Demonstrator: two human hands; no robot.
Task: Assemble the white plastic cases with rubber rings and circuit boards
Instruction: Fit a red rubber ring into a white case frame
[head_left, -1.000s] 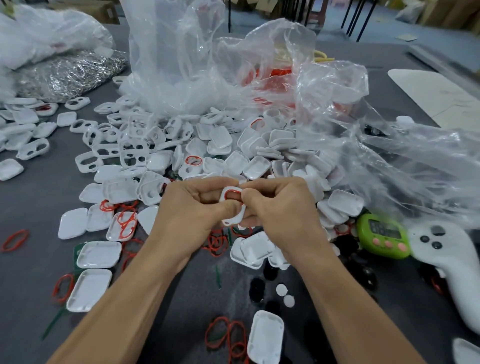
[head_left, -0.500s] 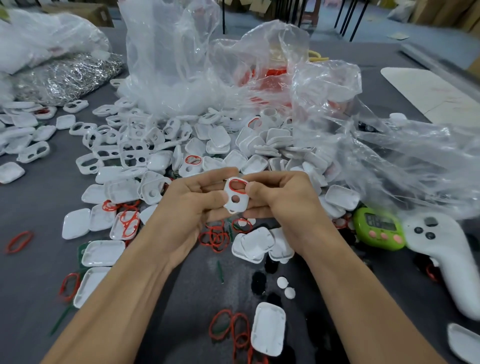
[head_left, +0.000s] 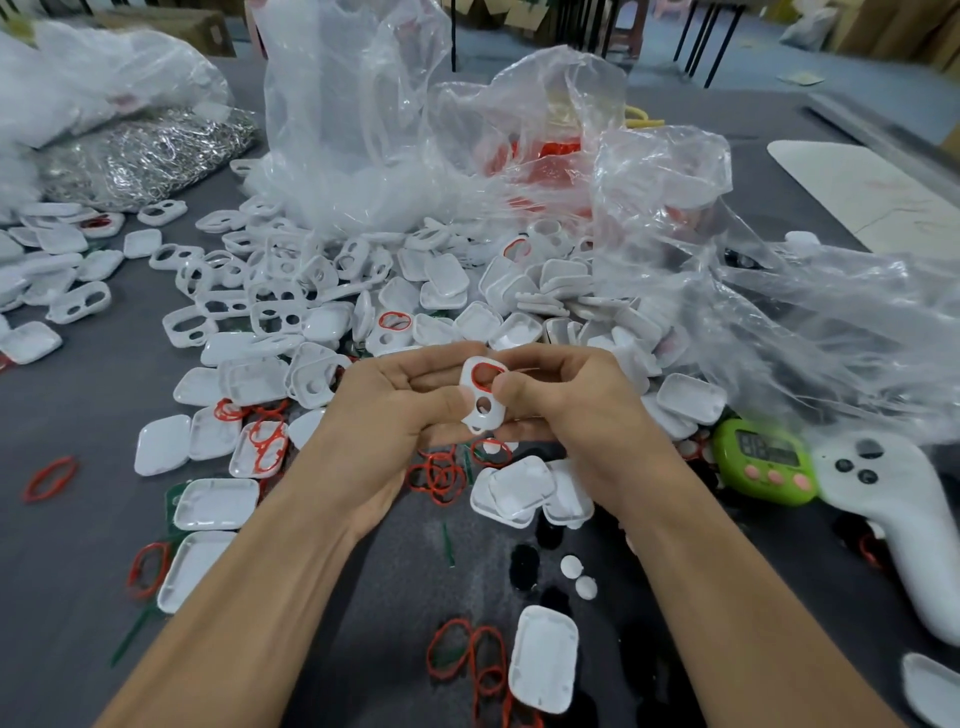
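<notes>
Bags of crinkled clear plastic are crowding glossy white shells; left hand and right hand are pinching a two-holed, red-ringed case.

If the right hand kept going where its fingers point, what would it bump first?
The right hand pinches the white two-holed plastic case with a red rubber ring; just behind it, likely the left hand.

- Case shell: plain white, with a red rubber ring lining its upper opening.
- Surface: dark grey, no pattern.
- Loose ring near the left edge: red.
- Timer: lime green, pink buttons, grey display.
- Controller: white, dark buttons.
- Bags: clear.
- Metal heap, far left corner: silver.
- Thin strip: green.
</notes>
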